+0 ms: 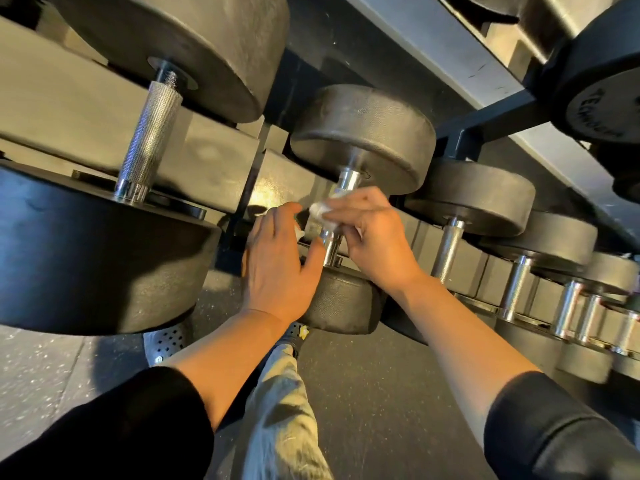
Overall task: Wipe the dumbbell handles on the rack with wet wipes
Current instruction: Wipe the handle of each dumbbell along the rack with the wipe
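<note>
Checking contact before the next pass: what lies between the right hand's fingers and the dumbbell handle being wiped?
In the head view, a crumpled white wet wipe sits between the right hand and the shiny chrome dumbbell handle.

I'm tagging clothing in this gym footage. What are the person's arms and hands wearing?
Both arms have black sleeves pushed up toward the elbows, leaving the forearms bare: the left sleeve and the right sleeve look like plain dark fabric with no visible markings. The left hand and right hand are bare, with no gloves, and no rings or watch show.
</note>
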`<state>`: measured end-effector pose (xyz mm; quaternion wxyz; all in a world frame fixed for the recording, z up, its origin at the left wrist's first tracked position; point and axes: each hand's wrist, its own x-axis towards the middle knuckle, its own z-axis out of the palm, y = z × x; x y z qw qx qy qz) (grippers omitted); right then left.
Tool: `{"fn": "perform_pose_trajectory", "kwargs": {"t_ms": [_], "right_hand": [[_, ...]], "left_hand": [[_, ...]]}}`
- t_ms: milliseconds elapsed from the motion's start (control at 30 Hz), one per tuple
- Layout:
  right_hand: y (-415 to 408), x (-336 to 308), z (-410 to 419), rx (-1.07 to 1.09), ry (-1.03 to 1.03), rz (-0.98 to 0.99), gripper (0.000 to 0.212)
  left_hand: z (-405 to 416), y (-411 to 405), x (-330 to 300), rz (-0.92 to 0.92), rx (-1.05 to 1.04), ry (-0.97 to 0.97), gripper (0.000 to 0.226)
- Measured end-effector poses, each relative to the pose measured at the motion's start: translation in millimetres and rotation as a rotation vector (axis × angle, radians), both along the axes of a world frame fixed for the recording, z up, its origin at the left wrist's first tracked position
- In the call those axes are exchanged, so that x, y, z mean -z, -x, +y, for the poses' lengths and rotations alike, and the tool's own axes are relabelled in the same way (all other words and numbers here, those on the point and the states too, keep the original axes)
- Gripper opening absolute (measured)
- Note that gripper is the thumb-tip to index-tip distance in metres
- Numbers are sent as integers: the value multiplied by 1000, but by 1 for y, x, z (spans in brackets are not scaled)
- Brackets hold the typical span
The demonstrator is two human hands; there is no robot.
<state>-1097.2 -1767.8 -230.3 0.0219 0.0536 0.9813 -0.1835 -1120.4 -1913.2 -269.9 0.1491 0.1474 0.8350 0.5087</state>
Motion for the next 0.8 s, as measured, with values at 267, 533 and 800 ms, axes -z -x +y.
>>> {"fn": "perform_pose_trajectory", "kwargs": {"t_ms": [267,533,800], "right_hand": [[16,8,10,-162,-284,-259,31],[2,3,13,-243,-24,-337,36],[-1,9,15,-170,-54,-171,33]], "left_hand": [[0,1,0,4,7,-21,51],[-1,1,2,-15,-8,-34,51],[-2,-1,1,-7,-30,-11,51]]}}
